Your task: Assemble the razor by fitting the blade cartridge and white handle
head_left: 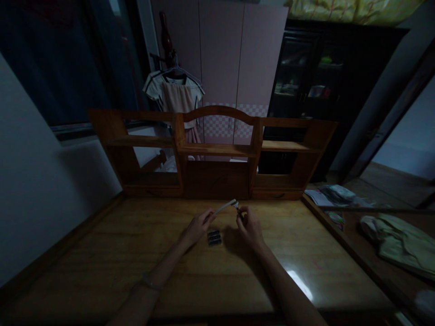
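My left hand [200,225] is closed around a slim pale toothbrush [224,206], its far end reaching up and to the right. Across from it, my right hand [250,226] grips the dark handle of a razor [236,206] whose silvery head points up and left. The toothbrush's tip meets or nearly meets the razor head; I cannot tell whether they touch. On the tabletop between my wrists lies a small dark pack of razor cartridges [214,237], set in rows. Fine detail is lost in the dim light.
The wooden desk [136,262] carries a low shelf unit [217,149] along its back edge. Papers and a plastic bag [341,192] lie beyond the right edge, near a pale folded garment [404,242]. A white wall [50,181] stands at the left.
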Demonstrator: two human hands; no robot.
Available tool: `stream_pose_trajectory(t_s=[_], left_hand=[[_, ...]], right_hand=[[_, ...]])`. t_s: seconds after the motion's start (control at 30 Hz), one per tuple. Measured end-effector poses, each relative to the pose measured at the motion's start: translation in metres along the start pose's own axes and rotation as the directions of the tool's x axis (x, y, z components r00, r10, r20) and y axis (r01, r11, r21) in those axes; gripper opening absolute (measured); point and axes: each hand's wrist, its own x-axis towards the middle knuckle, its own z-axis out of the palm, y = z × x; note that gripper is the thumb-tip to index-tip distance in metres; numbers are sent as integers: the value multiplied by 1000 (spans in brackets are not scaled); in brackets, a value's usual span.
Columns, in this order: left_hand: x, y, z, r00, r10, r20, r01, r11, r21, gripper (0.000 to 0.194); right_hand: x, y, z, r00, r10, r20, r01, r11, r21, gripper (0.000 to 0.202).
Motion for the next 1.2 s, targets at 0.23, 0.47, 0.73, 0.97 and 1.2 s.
stream_pose_trajectory(t_s=[0.23,0.47,0.73,0.97,1.2], left_hand=[[0,-2,2,1000,1,-18,-1,1000,5,31],[-1,-3,3,1000,-7,9,7,1000,1,31],[2,-7,3,1000,19,24,-18,999,-41,32],[1,-10,5,998,20,61,-18,999,-38,33],[1,-9,9,996,-3,88,9,998,-69,34]], right_hand=[[0,1,2,1000,-1,-6,1,1000,-7,21],[-1,-1,1,1000,8,20,-8,1000,-6,21],[-2,3,4,1000,-7,27,7,1000,29,20],[-3,2,5,1000,4,6,-4,999,41,19],[-1,2,5,1000,25,-16,-24,998,59,19]])
